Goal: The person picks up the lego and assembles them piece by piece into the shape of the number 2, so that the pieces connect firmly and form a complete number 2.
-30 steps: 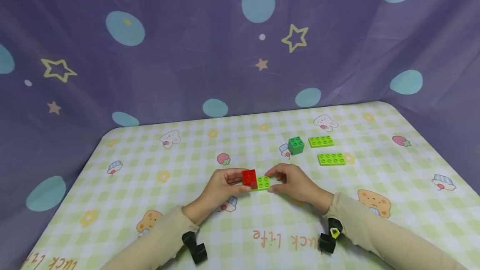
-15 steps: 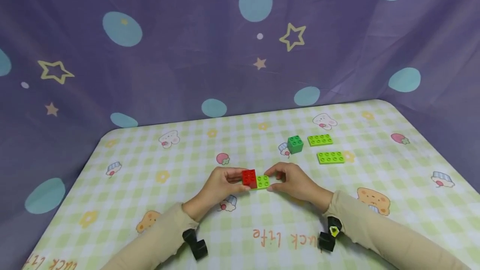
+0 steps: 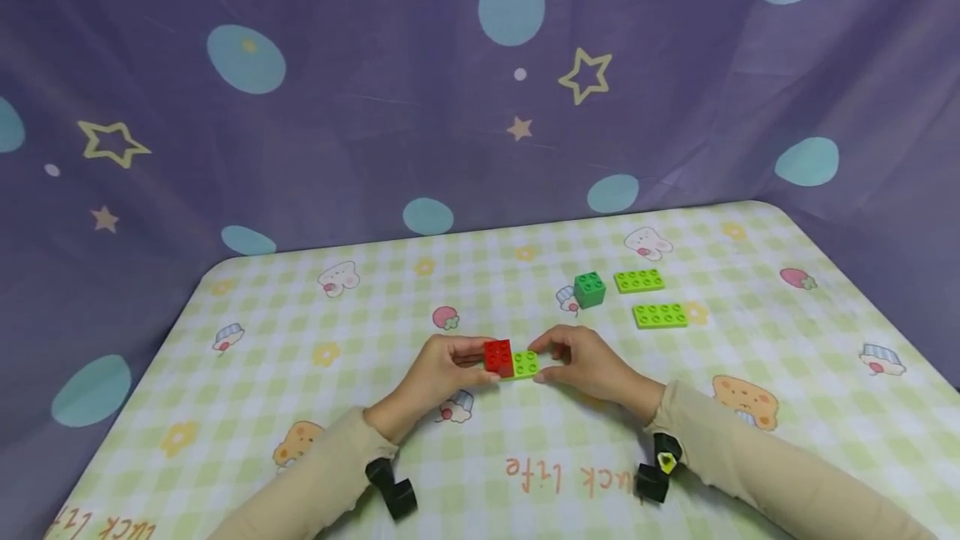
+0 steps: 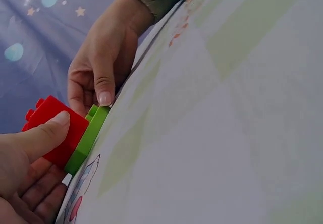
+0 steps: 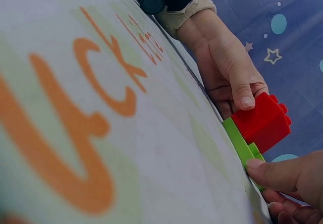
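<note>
A red block (image 3: 498, 358) sits on the left part of a flat lime-green block (image 3: 527, 365), whose bare studs show on the right. My left hand (image 3: 442, 367) grips the red block between thumb and fingers; in the left wrist view the thumb lies along the side of the red block (image 4: 64, 135). At the other end, my right hand (image 3: 588, 363) pinches the lime-green block; in the right wrist view its thumb presses the end of the lime-green block (image 5: 237, 139). The lime-green block lies flat on the tabletop.
Behind the right hand stands a darker green block (image 3: 590, 289). To its right lie two flat lime-green blocks, the farther block (image 3: 640, 281) and the nearer block (image 3: 660, 316). A checked, patterned cloth (image 3: 285, 373) covers the table, and a purple curtain (image 3: 360, 132) hangs behind it.
</note>
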Motion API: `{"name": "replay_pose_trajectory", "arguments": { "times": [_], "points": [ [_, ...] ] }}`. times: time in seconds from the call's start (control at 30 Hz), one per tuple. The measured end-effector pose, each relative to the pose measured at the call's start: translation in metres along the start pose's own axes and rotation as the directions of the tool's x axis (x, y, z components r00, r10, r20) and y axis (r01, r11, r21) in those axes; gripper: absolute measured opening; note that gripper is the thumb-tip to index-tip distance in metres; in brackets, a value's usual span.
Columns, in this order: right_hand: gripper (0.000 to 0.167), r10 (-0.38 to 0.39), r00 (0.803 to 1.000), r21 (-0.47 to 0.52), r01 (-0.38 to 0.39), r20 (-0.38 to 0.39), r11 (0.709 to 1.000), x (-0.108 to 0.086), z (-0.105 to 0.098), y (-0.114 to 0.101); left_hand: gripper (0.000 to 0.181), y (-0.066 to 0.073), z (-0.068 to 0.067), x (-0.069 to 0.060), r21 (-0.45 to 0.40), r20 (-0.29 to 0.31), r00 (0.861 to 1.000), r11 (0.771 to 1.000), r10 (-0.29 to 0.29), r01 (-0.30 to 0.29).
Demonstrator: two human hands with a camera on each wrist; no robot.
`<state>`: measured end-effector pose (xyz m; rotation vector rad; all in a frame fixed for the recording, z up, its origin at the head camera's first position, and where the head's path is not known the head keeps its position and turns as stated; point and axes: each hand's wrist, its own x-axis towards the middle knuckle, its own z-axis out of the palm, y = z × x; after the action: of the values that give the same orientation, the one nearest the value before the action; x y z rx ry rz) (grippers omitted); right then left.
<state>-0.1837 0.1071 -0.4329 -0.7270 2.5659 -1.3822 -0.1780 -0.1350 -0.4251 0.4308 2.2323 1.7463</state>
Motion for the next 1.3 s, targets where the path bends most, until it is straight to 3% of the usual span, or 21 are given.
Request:
{"name": "replay_pose_trajectory", "arguments": {
  "times": [0.4, 0.73, 0.97, 1.3],
  "points": [
    [0.028, 0.002, 1.000, 0.006, -0.002, 0.007, 1.000, 0.000, 0.002, -0.001, 0.045, -0.013, -0.006, 0.002, -0.019, 0.049, 0.999, 1.000, -0.016, 0.017],
    [0.028, 0.010, 0.999, 0.018, -0.010, 0.037, 1.000, 0.001, -0.002, -0.003, 0.045, -0.011, -0.007, 0.001, -0.023, 0.054, 0.998, 0.999, -0.022, 0.023],
    [0.032, 0.025, 0.993, 0.075, -0.034, 0.111, 0.997, 0.001, -0.015, -0.006, 0.045, -0.013, -0.008, 0.000, 0.000, 0.043, 0.999, 1.000, -0.011, 0.011],
    [0.029, -0.011, 0.996, 0.067, 0.006, 0.086, 0.998, -0.015, -0.053, 0.003, 0.043, -0.010, -0.007, 0.000, 0.016, 0.029, 1.000, 1.000, -0.013, 0.012]
  ]
}}
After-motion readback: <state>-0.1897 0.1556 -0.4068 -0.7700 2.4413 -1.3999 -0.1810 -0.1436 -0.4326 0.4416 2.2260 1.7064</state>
